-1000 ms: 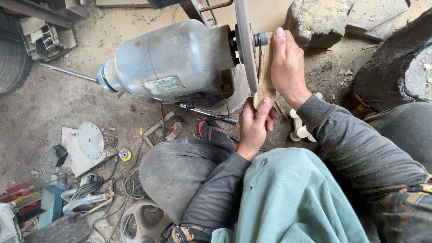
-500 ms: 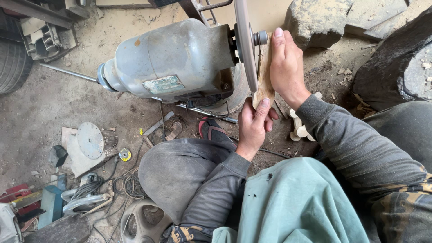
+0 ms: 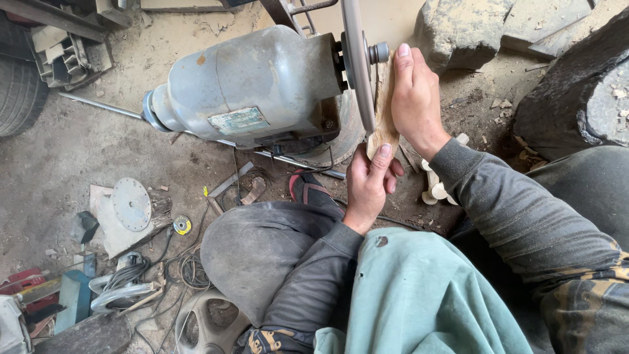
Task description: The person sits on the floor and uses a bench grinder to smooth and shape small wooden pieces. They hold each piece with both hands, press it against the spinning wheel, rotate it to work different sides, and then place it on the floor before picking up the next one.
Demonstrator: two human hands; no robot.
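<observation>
Both hands grip a thin wooden piece (image 3: 384, 111): right hand (image 3: 414, 98) on top, left hand (image 3: 368, 180) closed around its lower end, pressing it against the motor's sanding disc (image 3: 354, 65). Shaping looks under way, unfinished; pale carved pieces (image 3: 438, 185) lie just beside.

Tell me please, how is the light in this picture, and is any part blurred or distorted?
Head view: soft, even daylight with weak shadows and no glare; the hands, left and right, and the wood piece look sharp; the disc shows edge-on; the tyre at the corner bends slightly from the wide lens.
</observation>
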